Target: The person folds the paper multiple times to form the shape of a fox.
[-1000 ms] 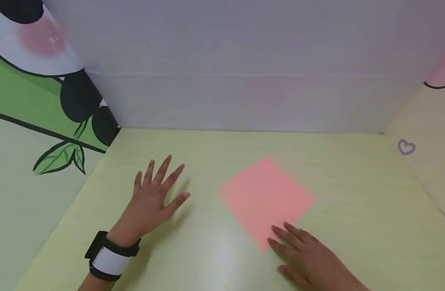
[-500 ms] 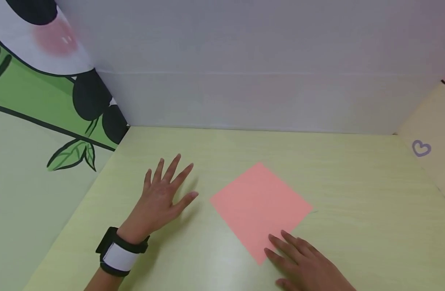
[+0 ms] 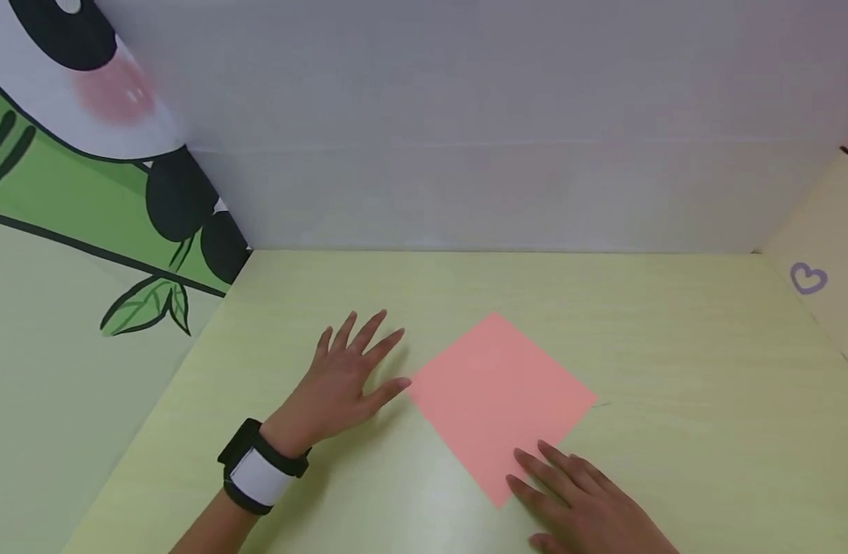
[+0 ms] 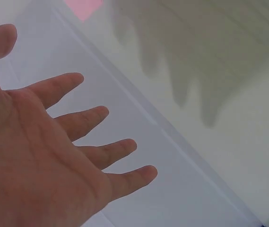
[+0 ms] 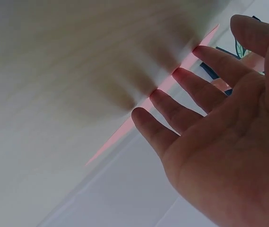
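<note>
A square sheet of pink paper (image 3: 496, 392) lies flat on the table, turned so one corner faces the person. My right hand (image 3: 583, 492) has its fingertips at the sheet's lower right edge, fingers extended. In the right wrist view those fingers reach to the thin pink strip of paper (image 5: 115, 138). To the left, my left hand (image 3: 341, 385) is spread with its thumb tip right at the paper's left corner. The left wrist view shows the spread left hand (image 4: 49, 146) holding nothing, its shadow falling on the table, and a pink corner at the top.
The pale yellow-green table (image 3: 673, 331) meets a grey-white wall panel (image 3: 465, 192) at the back. A side panel with a cartoon drawing (image 3: 154, 208) stands at left, another with a purple heart (image 3: 808, 278) at right. A black-and-white band (image 3: 261, 469) circles the left wrist.
The paper has slid a little toward the person, along with my right hand. My left hand has moved right, its thumb now at the paper's left corner. The head view has shifted slightly.
</note>
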